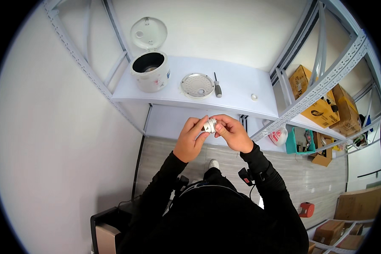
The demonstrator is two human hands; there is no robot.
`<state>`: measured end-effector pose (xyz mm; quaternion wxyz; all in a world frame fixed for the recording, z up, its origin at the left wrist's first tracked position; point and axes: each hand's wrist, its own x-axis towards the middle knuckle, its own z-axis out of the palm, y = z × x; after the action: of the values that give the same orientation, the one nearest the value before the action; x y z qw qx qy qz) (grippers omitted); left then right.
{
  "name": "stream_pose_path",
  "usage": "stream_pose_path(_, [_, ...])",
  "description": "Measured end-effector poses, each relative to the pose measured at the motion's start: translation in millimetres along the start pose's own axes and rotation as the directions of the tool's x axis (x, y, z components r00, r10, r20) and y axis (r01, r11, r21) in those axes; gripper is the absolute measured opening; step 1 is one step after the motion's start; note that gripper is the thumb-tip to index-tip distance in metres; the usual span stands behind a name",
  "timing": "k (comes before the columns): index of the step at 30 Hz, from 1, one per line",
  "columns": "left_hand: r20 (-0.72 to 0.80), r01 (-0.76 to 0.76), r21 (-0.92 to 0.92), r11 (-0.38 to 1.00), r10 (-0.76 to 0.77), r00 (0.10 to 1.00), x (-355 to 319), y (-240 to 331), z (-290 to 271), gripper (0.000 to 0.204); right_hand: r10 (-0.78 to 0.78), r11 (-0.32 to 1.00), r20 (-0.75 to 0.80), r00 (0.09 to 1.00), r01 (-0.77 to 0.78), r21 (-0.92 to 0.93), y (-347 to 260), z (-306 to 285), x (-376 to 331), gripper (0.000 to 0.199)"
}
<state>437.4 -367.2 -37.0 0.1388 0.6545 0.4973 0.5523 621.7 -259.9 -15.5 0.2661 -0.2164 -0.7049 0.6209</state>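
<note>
Steam-vent cap (210,125), small, white-and-grey, roughly cylindrical: that's my best read of the part pinched between both hands, in the air in front of the white shelf (237,80) and below its front edge.

Head view:
- Left hand (191,139) has thumb and fingertips closed on the cap's left end. Right hand (233,132) is closed on the right end, fingers curled over the top. Both are actually gripping it, not just touching.
- Orientation: short axis looks to run roughly left-right between the two hands, maybe tilted slightly. Which end faces which way I can't tell; too small and half covered by fingers.
- On the shelf: white rice cooker (150,71) at left with its lid (148,33) flipped up and the pot open. Round perforated inner lid plate (197,85) lies flat just right of it. Screwdriver (217,86) lies beside the plate, handle towards the person. Small white round piece (254,97) sits alone further right, near the front edge.

Risks as I see them:
- Cap is held over bare floor, not over the shelf. If a fingertip grip slips, or the part comes apart in two, a piece could drop and roll under the rack.
- Small white piece is close to the shelf lip; a sleeve or a bump to the rack could knock it off.
- Screwdriver can roll if nudged.
- Raised lid could tip shut if the cooker gets jolted.
</note>
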Motion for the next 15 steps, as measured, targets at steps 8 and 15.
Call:
stream_pose_path(8, [-0.017,-0.056,0.075,0.996,0.057,0.998,7,-4,-10,0.049,0.019,0.999,0.013,1.0,-0.02,0.03,1,4,12,0.033])
stream_pose_path(15, [-0.027,-0.002,-0.045,0.999,0.001,1.0,29,-15,0,0.044,0.049,0.999,0.025,0.999,-0.049,0.0,0,-15,30,0.037])
